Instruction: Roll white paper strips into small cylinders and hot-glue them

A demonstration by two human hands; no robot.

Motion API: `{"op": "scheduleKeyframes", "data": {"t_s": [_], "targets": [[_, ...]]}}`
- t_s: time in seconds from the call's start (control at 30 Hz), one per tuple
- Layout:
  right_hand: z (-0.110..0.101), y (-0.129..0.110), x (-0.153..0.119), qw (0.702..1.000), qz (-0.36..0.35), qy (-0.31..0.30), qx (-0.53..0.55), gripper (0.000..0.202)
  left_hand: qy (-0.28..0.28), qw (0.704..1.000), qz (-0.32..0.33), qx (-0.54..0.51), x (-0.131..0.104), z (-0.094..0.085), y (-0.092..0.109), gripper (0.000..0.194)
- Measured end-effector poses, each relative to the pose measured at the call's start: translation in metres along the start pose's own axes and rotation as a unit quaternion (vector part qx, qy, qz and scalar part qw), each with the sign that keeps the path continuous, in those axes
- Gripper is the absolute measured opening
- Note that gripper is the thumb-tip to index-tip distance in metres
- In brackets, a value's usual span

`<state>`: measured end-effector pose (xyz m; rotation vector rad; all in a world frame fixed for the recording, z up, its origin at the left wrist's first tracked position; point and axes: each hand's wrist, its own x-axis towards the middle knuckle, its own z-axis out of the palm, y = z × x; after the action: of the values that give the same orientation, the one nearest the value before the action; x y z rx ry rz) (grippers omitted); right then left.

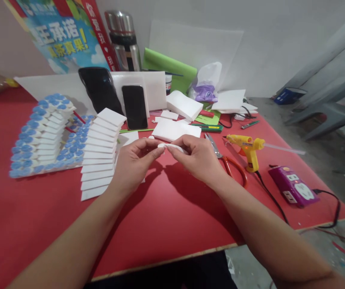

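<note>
My left hand (133, 160) and my right hand (198, 156) are close together over the middle of the red table (172, 200). Between thumbs and fingertips, both pinch a small, soft-looking white strip (161, 145) that appears twisted; its material is unclear. Part of it is covered by the fingers. Left of my left hand stands a fanned stair of white board pieces (98, 160), partly hidden by that hand. Beyond my hands lies a stack of white sheets (172, 130). Scissors (234, 168) with orange-red handles rest beside my right hand.
A yellow glue gun (246, 146) and a purple power socket (294, 186) are on the right, trailing cables. A blue-and-white model (37, 136) stands left. Two dark phones, one here (134, 106), lean at the back near a steel flask (124, 40). A green cutter (210, 127) lies behind.
</note>
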<state>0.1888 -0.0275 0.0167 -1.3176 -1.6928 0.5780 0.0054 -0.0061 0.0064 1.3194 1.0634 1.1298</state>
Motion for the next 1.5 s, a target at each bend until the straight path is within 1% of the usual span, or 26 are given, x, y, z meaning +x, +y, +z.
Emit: {"op": "scheduleKeyframes", "data": {"t_s": [0.07,0.17,0.23,0.33,0.4,0.47,0.57,0.67,0.73,0.9,1.0,1.13,1.27,1.37,1.43,1.5], "targets": [[0.003,-0.001,-0.002,1.000,-0.012,0.022,-0.003,0.019,0.008,1.000,0.006,-0.010,-0.001,0.001,-0.001,0.025],[0.006,-0.005,-0.005,0.997,-0.059,0.045,-0.018,0.012,0.016,0.999,0.023,-0.021,-0.002,0.004,-0.002,0.018],[0.007,-0.007,-0.006,0.994,-0.093,0.050,-0.025,0.013,0.017,0.999,0.033,-0.033,-0.003,0.006,-0.003,0.015],[0.006,-0.007,-0.006,0.990,-0.129,0.048,-0.019,0.015,0.020,0.997,0.030,-0.067,-0.003,0.006,-0.004,0.018],[0.004,-0.005,-0.006,0.988,-0.149,0.042,-0.006,0.015,0.009,0.996,0.019,-0.085,-0.002,0.004,-0.004,0.020],[0.002,-0.004,-0.005,0.986,-0.165,0.032,0.002,0.015,-0.017,0.996,0.016,-0.085,0.000,0.001,-0.003,0.019],[0.001,-0.002,-0.004,0.983,-0.180,0.028,0.002,0.016,-0.049,0.996,0.042,-0.054,0.002,-0.003,0.000,0.019],[0.000,-0.003,-0.004,0.985,-0.174,0.020,-0.006,0.016,-0.058,0.996,0.061,-0.029,0.002,-0.004,0.002,0.015],[-0.002,-0.005,-0.004,0.986,-0.164,0.007,-0.016,0.017,-0.052,0.997,0.061,-0.018,0.001,-0.003,0.003,0.013],[-0.005,-0.005,-0.004,0.981,-0.190,-0.030,-0.040,0.015,-0.018,0.998,0.057,0.003,-0.002,0.000,0.001,0.019],[-0.006,-0.003,-0.003,0.977,-0.203,-0.049,-0.042,0.015,-0.014,0.997,0.068,-0.013,-0.002,0.002,0.000,0.023],[-0.009,-0.001,-0.002,0.977,-0.201,-0.076,-0.010,0.015,-0.017,0.996,0.078,-0.036,-0.002,0.005,0.001,0.031],[-0.011,0.001,-0.001,0.978,-0.184,-0.094,0.035,0.014,-0.031,0.996,0.061,-0.063,-0.003,0.005,0.005,0.032],[-0.012,0.001,-0.001,0.979,-0.161,-0.105,0.067,0.013,-0.048,0.996,0.056,-0.055,-0.002,0.003,0.007,0.034],[-0.010,0.001,-0.001,0.982,-0.134,-0.106,0.084,0.014,-0.044,0.996,0.067,-0.028,-0.003,0.001,0.007,0.028],[-0.008,-0.001,-0.002,0.986,-0.104,-0.097,0.093,0.015,-0.026,0.997,0.079,0.004,-0.004,0.001,0.005,0.019]]}}
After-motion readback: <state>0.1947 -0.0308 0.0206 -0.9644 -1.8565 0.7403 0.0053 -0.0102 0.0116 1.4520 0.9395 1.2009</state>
